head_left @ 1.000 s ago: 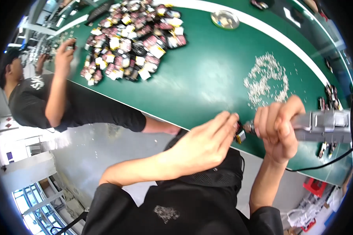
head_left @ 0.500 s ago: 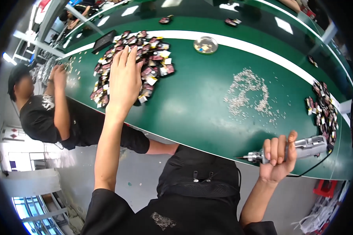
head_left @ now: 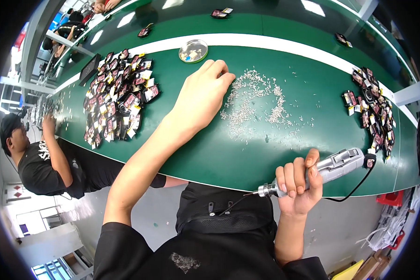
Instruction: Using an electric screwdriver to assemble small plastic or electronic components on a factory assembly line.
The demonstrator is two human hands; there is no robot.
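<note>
Your right hand is wrapped around the grey power screwdriver, bit pointing left at the near edge of the green desk, cable trailing off its back end. Your left hand is at the left edge of the scattered tiny pale pieces, fingers curled; can't tell if they pinch anything. Black-cased parts heap left of it, near the round dish.
</note>
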